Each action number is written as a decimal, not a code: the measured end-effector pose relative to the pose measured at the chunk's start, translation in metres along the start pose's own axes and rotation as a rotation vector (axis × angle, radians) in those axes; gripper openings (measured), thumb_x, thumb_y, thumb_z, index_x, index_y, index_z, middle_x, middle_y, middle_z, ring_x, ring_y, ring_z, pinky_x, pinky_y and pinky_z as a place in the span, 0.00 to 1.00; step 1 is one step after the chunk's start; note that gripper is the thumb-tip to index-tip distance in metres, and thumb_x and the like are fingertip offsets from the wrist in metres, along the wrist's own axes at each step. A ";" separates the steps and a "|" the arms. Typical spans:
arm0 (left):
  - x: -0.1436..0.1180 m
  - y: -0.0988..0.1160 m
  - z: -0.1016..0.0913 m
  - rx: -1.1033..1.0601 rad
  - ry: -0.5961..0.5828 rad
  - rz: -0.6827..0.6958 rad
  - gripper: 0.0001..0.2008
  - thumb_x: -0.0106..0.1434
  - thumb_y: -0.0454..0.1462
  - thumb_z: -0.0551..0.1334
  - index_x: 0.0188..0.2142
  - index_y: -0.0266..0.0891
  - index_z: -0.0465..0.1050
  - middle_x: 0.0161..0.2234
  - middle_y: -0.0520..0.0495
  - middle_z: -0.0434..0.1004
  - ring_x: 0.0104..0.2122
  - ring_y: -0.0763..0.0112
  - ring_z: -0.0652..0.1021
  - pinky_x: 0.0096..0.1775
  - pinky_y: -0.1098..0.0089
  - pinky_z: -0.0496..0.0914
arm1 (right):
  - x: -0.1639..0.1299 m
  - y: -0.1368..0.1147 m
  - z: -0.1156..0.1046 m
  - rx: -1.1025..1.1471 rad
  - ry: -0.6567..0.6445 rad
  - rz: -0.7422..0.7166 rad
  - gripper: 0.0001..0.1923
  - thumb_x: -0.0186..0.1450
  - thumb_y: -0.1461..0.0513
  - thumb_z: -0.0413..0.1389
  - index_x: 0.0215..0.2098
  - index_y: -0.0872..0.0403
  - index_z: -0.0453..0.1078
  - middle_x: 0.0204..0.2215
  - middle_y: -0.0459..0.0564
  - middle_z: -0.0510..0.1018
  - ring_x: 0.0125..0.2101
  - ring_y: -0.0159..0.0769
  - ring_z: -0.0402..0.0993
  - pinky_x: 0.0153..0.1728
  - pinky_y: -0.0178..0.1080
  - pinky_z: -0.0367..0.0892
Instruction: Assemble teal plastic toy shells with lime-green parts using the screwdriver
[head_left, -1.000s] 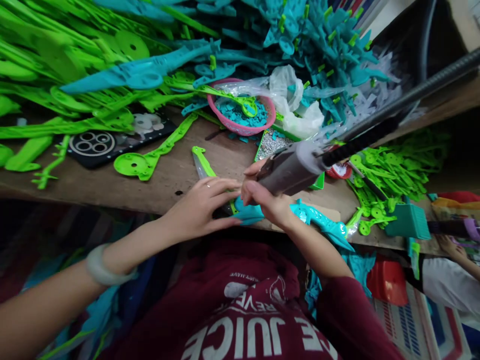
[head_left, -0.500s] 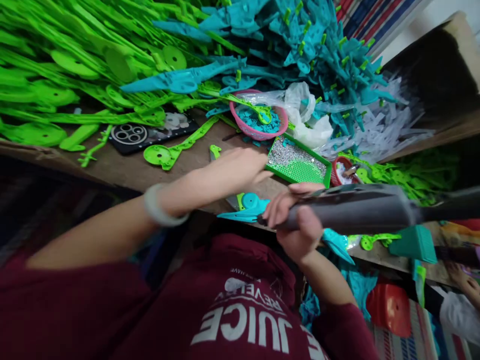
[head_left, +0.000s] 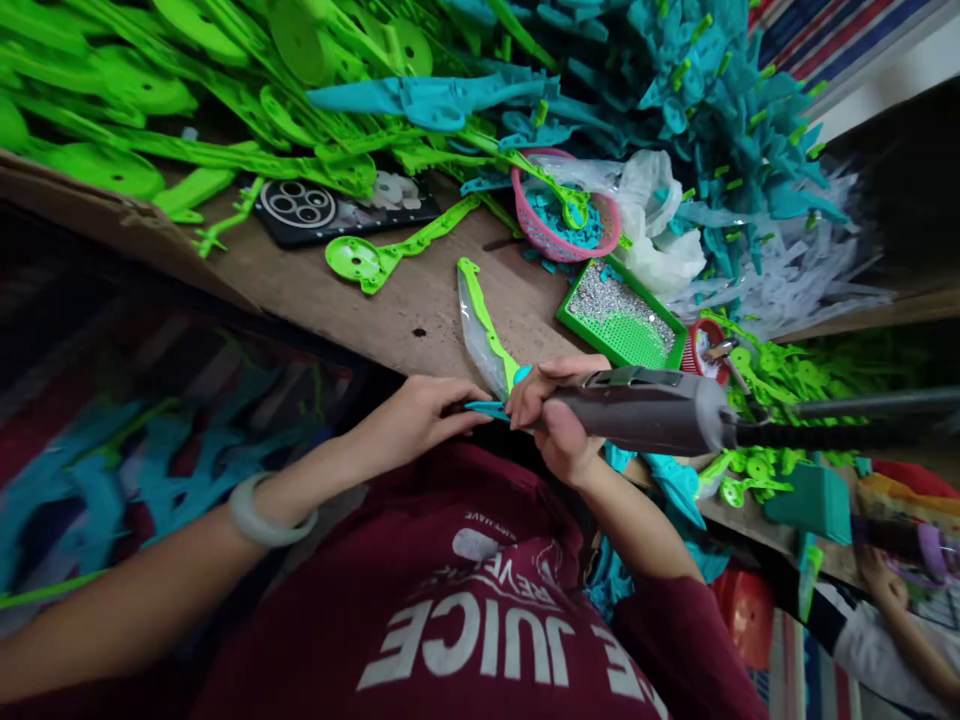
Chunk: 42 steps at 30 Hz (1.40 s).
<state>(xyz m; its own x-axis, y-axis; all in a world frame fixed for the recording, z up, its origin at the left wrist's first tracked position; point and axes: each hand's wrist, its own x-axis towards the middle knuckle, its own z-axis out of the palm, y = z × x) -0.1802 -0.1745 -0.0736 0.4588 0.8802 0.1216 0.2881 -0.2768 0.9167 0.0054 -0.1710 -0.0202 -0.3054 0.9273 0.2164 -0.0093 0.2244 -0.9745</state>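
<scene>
Bench (head_left: pixel 322 300) of worn wood. Grey tube-shaped driver (head_left: pixel 637 408), long axis 3 to 9 o'clock, tip at 9, clamped in right hand (head_left: pixel 559 425). Left hand (head_left: pixel 416 420) pinches flat teal blade (head_left: pixel 487 408) at the bench's 6 o'clock edge.

A worn wooden workbench (head_left: pixel 390 310) stands beside a striped cloth (head_left: pixel 832 35)
</scene>
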 end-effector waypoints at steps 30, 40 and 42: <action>0.195 0.076 0.017 0.882 -0.034 0.494 0.11 0.65 0.27 0.56 0.36 0.29 0.78 0.40 0.34 0.79 0.45 0.57 0.78 0.44 0.61 0.71 | 0.079 -0.078 -0.092 -0.433 0.729 -0.376 0.21 0.69 0.45 0.43 0.50 0.48 0.63 0.22 0.40 0.62 0.23 0.33 0.70 0.36 0.45 0.72; 0.084 -0.001 -0.042 0.599 -0.120 0.528 0.20 0.67 0.34 0.52 0.54 0.43 0.74 0.55 0.42 0.78 0.55 0.57 0.77 0.58 0.52 0.69 | 0.026 -0.040 -0.173 -0.882 1.175 -0.303 0.23 0.63 0.48 0.57 0.50 0.53 0.65 0.40 0.54 0.71 0.47 0.45 0.74 0.49 0.52 0.71; 0.065 -0.012 -0.048 0.580 -0.159 0.521 0.23 0.65 0.35 0.54 0.59 0.45 0.72 0.60 0.43 0.74 0.59 0.56 0.74 0.62 0.50 0.66 | 0.014 -0.045 -0.143 -1.086 1.152 -0.362 0.27 0.65 0.49 0.58 0.57 0.52 0.62 0.52 0.59 0.67 0.59 0.50 0.65 0.57 0.57 0.65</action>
<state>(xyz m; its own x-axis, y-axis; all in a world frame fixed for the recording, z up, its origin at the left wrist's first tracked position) -0.1946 -0.0957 -0.0587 0.7568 0.5288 0.3842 0.3752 -0.8328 0.4071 0.1378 -0.1254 0.0355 0.4043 0.3906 0.8270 0.8745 0.0996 -0.4746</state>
